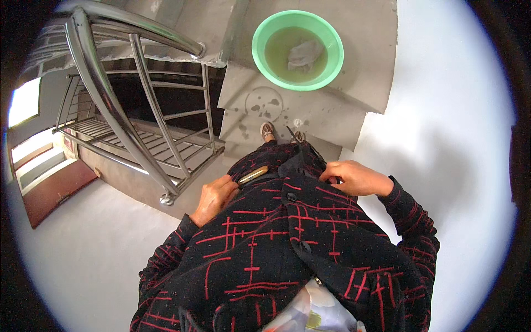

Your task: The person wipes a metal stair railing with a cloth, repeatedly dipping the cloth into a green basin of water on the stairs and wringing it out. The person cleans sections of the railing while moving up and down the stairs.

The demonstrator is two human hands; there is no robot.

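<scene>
My right hand (352,177) pinches the lower edge of the black jacket (265,232) with red lines, its thumb and fingers curled together. At the other side of the jacket, my left hand (213,198) rests with bent fingers; its fingertips are partly hidden by the fabric. Close by those fingers, a slim gold-edged object (254,175), possibly a phone, lies against the dark trousers at the waist. On the steps ahead stands a light-green plastic basin (296,85) holding murky yellowish water (276,62). A pale wet cloth (306,54) lies partly in the water. Neither hand touches the basin.
My shoes (267,129) are on grey concrete steps (352,120) with wet spots and a ring-shaped wet mark (264,103). A stainless-steel railing (112,103) borders the stairwell on the left. A white wall (448,124) rises on the right. A brown-red door (58,191) shows below left.
</scene>
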